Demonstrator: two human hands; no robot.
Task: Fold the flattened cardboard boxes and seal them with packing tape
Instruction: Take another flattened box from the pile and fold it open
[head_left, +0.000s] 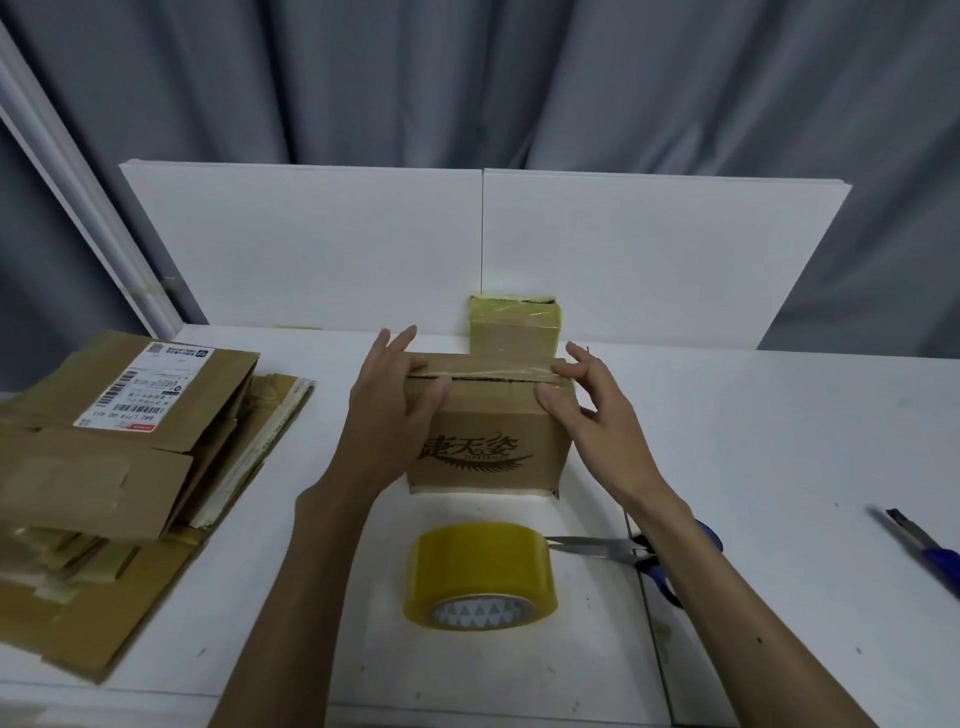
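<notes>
A small brown cardboard box (493, 441) with black printed lettering stands at the table's middle, a strip of clear tape across its top seam. My left hand (395, 400) lies on the box's left top corner, thumb pressing the tape, fingers straight. My right hand (582, 400) rests against the right top corner, thumb and forefinger pressing the tape end down. A yellow roll of packing tape (480, 571) sits in front of the box. Behind it stands a smaller taped box (515, 325). A stack of flattened cardboard boxes (119, 467) lies at the left.
Scissors (613, 548) with blue handles lie right of the tape roll, partly under my right forearm. A blue utility knife (922, 545) lies at the far right. White panels (363, 244) stand along the back of the white table (779, 441).
</notes>
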